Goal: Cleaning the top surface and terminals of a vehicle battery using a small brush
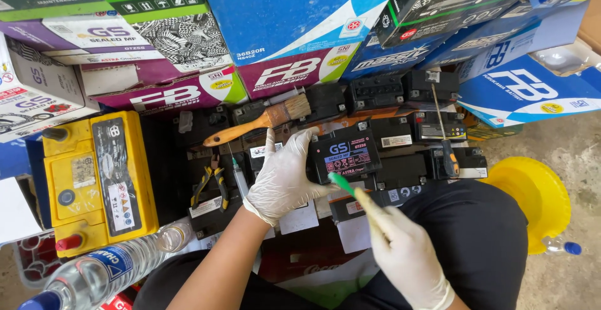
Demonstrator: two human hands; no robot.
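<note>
Head view: stacked battery cartons (294, 15) fill the twelve o'clock band, blue, purple and green. At nine o'clock stands a large yellow car battery (100, 181); at three o'clock, on the concrete floor (563, 141), sits a yellow funnel (532, 200). A row of small black batteries (400, 94) runs across the middle, with a wooden paintbrush (260, 122) lying at eleven o'clock and a screwdriver (446, 141) at two o'clock. A clear water bottle (106, 272) lies at seven o'clock.

At centre, the gloved left hand (282, 181) has its fingers wrapped round the side of one small black motorcycle battery (344, 153), steadying it. The gloved right hand (407, 257), at five o'clock, pinches a green-tipped toothbrush (354, 194), its head touching the battery's lower front edge.

This looks like scrubbing the casing; the next stroke likely calls for a firm left grip and short brush passes.
</note>
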